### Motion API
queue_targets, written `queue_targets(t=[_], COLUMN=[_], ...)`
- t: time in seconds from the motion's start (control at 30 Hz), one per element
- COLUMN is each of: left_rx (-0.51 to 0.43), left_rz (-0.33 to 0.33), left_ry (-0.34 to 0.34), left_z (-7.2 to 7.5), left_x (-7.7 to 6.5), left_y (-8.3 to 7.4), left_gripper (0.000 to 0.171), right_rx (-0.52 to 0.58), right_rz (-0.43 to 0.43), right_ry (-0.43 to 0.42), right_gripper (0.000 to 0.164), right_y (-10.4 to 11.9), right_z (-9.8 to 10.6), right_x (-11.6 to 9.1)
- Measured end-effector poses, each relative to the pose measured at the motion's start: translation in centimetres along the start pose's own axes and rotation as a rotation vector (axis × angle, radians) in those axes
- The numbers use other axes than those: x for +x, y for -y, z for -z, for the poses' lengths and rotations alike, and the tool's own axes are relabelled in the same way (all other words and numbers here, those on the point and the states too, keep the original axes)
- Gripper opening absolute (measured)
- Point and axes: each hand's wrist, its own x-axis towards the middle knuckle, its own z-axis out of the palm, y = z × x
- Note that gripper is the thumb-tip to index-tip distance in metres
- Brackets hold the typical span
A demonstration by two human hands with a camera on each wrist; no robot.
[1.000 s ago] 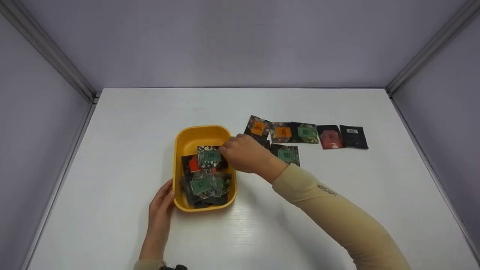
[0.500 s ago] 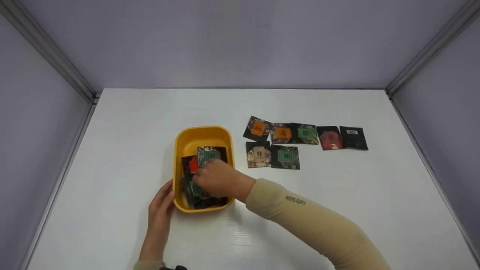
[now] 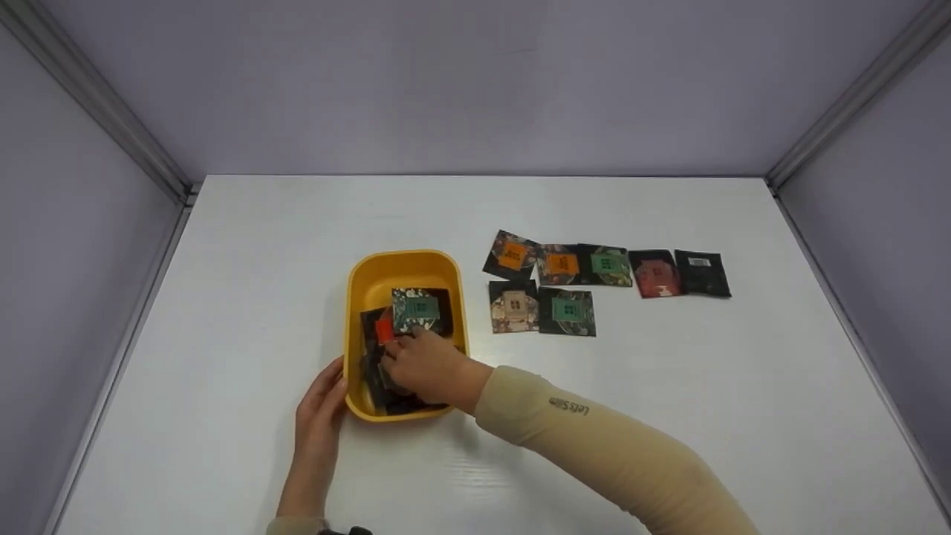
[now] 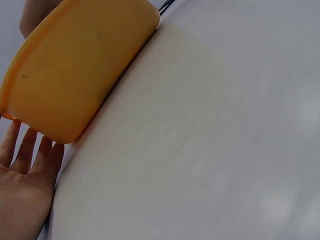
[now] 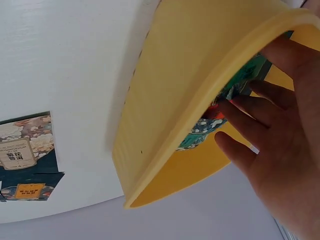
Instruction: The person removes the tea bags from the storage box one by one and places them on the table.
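Note:
A yellow plastic tub [image 3: 401,271] stands on the white table, with several dark tea bag packets inside. A packet with a teal label [image 3: 420,307] lies towards its far end, next to one with a red label [image 3: 384,330]. My right hand [image 3: 431,364] reaches into the tub, and its spread fingers touch packets in the right wrist view; the hand hides the nearer packets in the head view. Straight fingertips of my left hand [image 4: 27,175] rest against the tub's outer wall [image 4: 75,70], at its near left side.
Right of the tub, several packets lie flat in two rough rows: orange-labelled [image 3: 562,264], green-labelled [image 3: 570,309], cream-labelled [image 3: 513,306], red [image 3: 656,273], and a black one [image 3: 702,273] with a barcode. Pale walls enclose the table's back and sides.
My right hand has moved from the tub's far right rim to the packets in its middle, uncovering the cream-labelled packet on the table. The left hand and tub have stayed put.

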Motion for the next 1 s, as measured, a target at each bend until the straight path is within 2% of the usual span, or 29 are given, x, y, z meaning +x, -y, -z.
queue_targets(t=[0.2,0.43,0.77,1.0], left_rx=[-0.012,-0.021,0.005,0.020], left_rz=[-0.007,-0.031,-0.012,-0.004], left_ry=[0.007,0.014,0.006,0.012], left_z=[0.0,0.0,-0.1,0.0], left_x=[-0.1,-0.1,-0.1,-0.1], left_y=[0.0,0.2,0.2,-0.1], left_gripper=[0.052,0.048,0.049,0.052], right_rx=[-0.030,-0.021,-0.173,-0.167], right_rz=[0.021,0.077,0.119,0.091], right_ry=[-0.071,-0.170,-0.406,-0.523], right_gripper=[0.036,0.020,0.018,0.020], right_y=[0.3,0.6,0.1,-0.5], right_z=[-0.3,0.3,-0.1,-0.9], right_x=[-0.2,-0.6,-2.9,-4.6])
